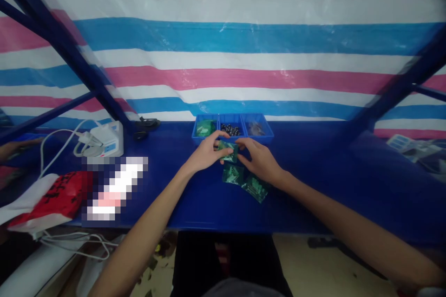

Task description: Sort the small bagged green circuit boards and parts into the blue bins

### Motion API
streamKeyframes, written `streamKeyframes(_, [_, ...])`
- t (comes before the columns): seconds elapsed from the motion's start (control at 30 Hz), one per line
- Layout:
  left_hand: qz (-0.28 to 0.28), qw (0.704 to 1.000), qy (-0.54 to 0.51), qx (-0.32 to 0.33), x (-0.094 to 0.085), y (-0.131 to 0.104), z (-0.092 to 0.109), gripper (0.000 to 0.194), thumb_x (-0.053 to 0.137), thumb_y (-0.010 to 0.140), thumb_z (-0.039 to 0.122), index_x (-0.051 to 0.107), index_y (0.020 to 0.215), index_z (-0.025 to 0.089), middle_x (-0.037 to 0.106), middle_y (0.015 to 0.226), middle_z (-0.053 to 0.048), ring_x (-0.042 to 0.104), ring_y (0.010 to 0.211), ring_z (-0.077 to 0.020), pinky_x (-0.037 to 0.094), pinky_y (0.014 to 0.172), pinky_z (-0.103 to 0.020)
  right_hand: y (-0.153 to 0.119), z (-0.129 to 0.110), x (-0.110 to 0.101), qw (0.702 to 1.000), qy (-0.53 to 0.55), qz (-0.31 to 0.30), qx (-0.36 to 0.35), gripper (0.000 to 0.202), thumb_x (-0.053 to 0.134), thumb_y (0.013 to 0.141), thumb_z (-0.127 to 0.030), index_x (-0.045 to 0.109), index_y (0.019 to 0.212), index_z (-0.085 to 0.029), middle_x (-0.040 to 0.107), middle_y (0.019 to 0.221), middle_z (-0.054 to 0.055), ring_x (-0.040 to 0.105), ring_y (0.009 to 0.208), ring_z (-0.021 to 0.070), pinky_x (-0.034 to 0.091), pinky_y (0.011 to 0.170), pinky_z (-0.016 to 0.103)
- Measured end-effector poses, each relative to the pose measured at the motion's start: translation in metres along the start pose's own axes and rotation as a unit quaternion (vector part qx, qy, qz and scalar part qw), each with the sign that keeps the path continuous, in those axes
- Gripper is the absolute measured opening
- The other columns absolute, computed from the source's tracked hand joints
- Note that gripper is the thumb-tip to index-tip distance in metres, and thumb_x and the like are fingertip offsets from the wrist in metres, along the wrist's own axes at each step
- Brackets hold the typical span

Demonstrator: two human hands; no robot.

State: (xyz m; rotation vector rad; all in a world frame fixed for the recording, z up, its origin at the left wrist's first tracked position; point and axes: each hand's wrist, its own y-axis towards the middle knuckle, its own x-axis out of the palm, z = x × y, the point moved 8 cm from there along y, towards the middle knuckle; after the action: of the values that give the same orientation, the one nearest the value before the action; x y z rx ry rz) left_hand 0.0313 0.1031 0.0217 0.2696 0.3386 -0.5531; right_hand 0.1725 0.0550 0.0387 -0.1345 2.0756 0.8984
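My left hand [209, 151] pinches a small green plastic packet [230, 151] between thumb and fingers, just in front of the blue tray. Close by on the right is my right hand [259, 160], its fingers curved and its thumb and index finger apart at the packet's right edge. Whether they touch it is hard to make out. Below the hands lie two more green packets on the blue table: one packet [232, 174] under the held one, another packet [256, 188] partly beneath my right hand. Pale, slender pieces show through their film.
A three-section blue tray [232, 139] holds green packets [205, 127], small dark metallic parts [230, 130] and unclear pieces [256, 128]. To the left are a white power strip [113, 139] with cables and a red-and-white bag [66, 195]. Another person's hand [17, 146] shows at far left.
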Motion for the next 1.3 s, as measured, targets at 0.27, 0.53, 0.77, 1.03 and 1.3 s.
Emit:
streamKeyframes(0.27, [0.075,0.995,0.023,0.069,0.001,-0.003,0.012,0.041,0.053,0.098,0.054,0.052,0.122,0.020,0.061,0.074,0.000,0.056,0.054,-0.0113,0.045,0.053,-0.025,0.004,0.003,-0.004,1.000,0.001,0.018,-0.003,0.011,0.050,0.098,-0.020,0.060,0.093,-0.020,0.063,0.092,0.007,0.062,0.081,0.0208,0.050,0.072,0.033])
streamKeyframes(0.53, [0.069,0.942,0.290,0.151,0.016,-0.011,0.021,0.083,0.078,0.084,0.040,0.031,0.152,0.031,0.061,0.119,-0.006,0.066,0.087,-0.0195,0.056,0.078,-0.035,0.007,0.007,-0.005,0.990,0.132,0.021,0.053,0.013,0.058,0.095,-0.026,0.067,0.087,-0.019,0.066,0.106,0.009,0.064,0.085,0.0187,0.049,0.062,0.029])
streamKeyframes(0.77, [0.075,0.918,0.327,0.212,0.022,-0.014,0.027,0.048,0.053,0.100,0.020,0.043,0.146,0.027,0.061,0.120,-0.008,0.066,0.103,-0.0219,0.058,0.085,-0.037,0.005,0.008,-0.007,0.978,0.191,0.023,0.083,0.018,0.062,0.092,-0.032,0.072,0.082,-0.020,0.054,0.144,0.011,0.060,0.122,0.0295,0.055,0.063,0.030])
streamKeyframes(1.03, [0.116,0.915,0.320,0.217,0.015,-0.014,0.029,0.037,0.047,0.103,0.022,0.047,0.140,0.023,0.062,0.121,-0.009,0.064,0.109,-0.0228,0.056,0.091,-0.038,0.007,0.014,-0.006,0.974,0.206,0.050,0.083,0.016,0.061,0.093,-0.035,0.069,0.090,-0.022,0.068,0.098,0.008,0.065,0.083,0.0196,0.052,0.062,0.030])
streamKeyframes(1.3, [0.131,0.933,0.281,0.182,0.009,-0.013,0.030,0.042,0.054,0.097,0.023,0.047,0.139,0.024,0.052,0.130,-0.011,0.065,0.095,-0.0184,0.057,0.084,-0.034,0.004,0.026,0.003,0.956,0.255,0.047,0.138,0.013,0.058,0.093,-0.031,0.065,0.098,-0.021,0.070,0.094,0.006,0.066,0.082,0.0197,0.051,0.062,0.030])
